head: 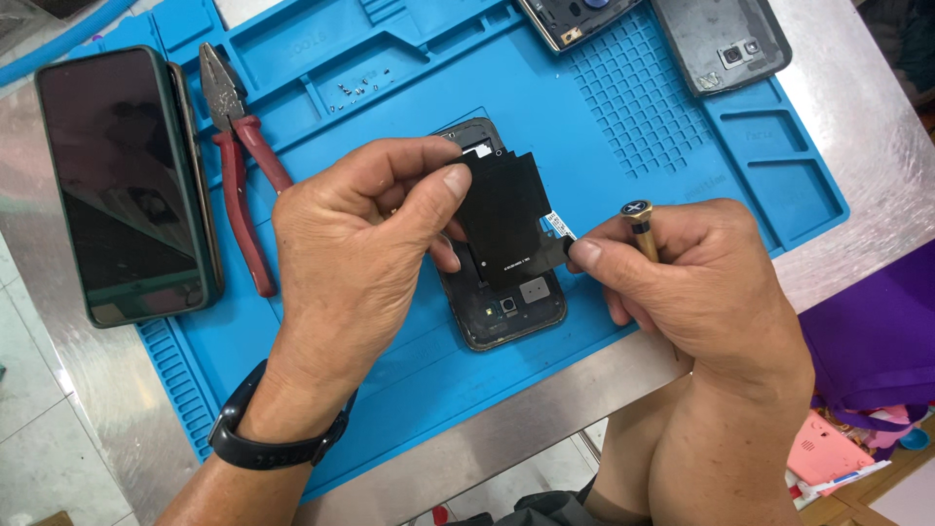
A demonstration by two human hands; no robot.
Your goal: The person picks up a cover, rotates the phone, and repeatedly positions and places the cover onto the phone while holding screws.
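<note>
My left hand (360, 239) and my right hand (691, 278) pinch a thin black flat sheet part (506, 219) between thumb and fingers, lifted just above an opened black phone (502, 312) lying on the blue work mat (623, 127). The left hand grips the sheet's upper left edge, the right hand its lower right corner by a small white tab. A brass-capped screwdriver (638, 219) also sits tucked in my right hand, its tip hidden. The sheet covers the phone's upper half.
Red-handled pliers (239, 166) lie on the mat's left side next to a large dark phone (127, 185) in a green case. Several tiny screws (360, 86) rest in a mat tray. A phone frame (575, 18) and a dark back cover (726, 41) sit at the top.
</note>
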